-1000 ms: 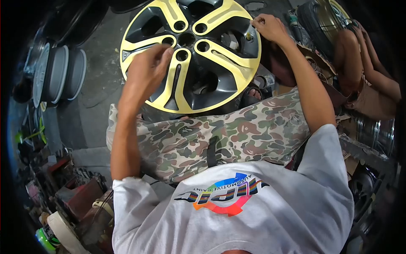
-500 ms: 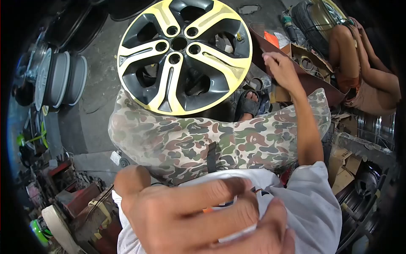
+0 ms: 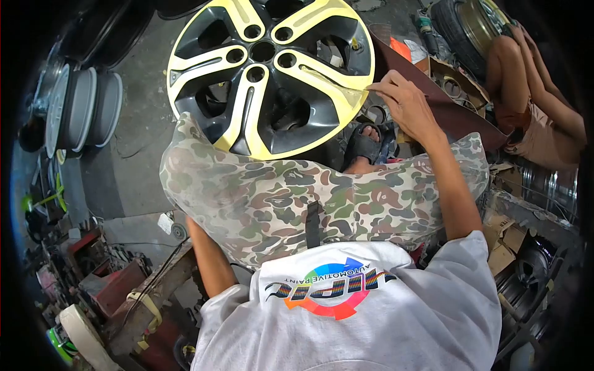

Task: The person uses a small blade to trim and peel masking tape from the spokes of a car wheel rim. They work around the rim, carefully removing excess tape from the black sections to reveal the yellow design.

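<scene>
A wheel rim (image 3: 262,52) with dark recesses and yellow spoke faces lies in front of my knees. My right hand (image 3: 408,104) is at its right edge, fingertips pinched together beside the end of a yellow spoke. Whatever the fingertips hold, if anything, is too small to make out. Near that hand, the spoke has a duller, olive-toned patch (image 3: 354,96). My left forearm (image 3: 210,260) runs down beside my left thigh, and the hand itself is hidden behind the leg.
Grey wheel rims (image 3: 80,111) stand at the left. At right are an open cardboard box (image 3: 461,89), a brown sheet (image 3: 396,59) and a tyre (image 3: 455,37) beside another person's bent legs (image 3: 510,74). A roll of pale tape (image 3: 86,337) sits lower left.
My left hand has dropped from in front of the camera to behind my left leg. My right hand has moved slightly down and left, to the rim's edge.
</scene>
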The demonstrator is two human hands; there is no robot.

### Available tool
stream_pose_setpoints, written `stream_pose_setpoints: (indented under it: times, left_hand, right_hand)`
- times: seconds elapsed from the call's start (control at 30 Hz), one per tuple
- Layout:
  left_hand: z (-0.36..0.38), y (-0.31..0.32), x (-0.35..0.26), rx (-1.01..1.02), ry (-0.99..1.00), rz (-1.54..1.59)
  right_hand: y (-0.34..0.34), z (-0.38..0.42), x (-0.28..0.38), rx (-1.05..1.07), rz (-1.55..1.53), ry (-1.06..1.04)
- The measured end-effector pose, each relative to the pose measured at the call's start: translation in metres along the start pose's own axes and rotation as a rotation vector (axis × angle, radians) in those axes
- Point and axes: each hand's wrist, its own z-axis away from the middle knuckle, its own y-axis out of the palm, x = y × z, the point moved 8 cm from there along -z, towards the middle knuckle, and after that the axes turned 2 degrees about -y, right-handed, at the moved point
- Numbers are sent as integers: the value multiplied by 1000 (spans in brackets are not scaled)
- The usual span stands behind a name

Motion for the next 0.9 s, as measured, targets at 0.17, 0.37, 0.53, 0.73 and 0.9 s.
stream_pose_setpoints:
  times: [0.17,0.37,0.53,0.73,0.9]
  left_hand:
    - [-5,0,26,14,-38,16]
    - [-1,-7,37,1,-43,24]
    - [-2,-5,35,10,-33,9]
    - [-5,1,37,30,-34,-9]
    - [-3,0,40,29,-42,-19]
  right_hand:
    - [-1,-9,6,-3,74,-171]
    - [1,-24,6,67,197,-357]
    - [7,-33,11,98,244,-466]
    - [9,-36,2,123,258,-492]
    - [11,-40,7,175,265,-517]
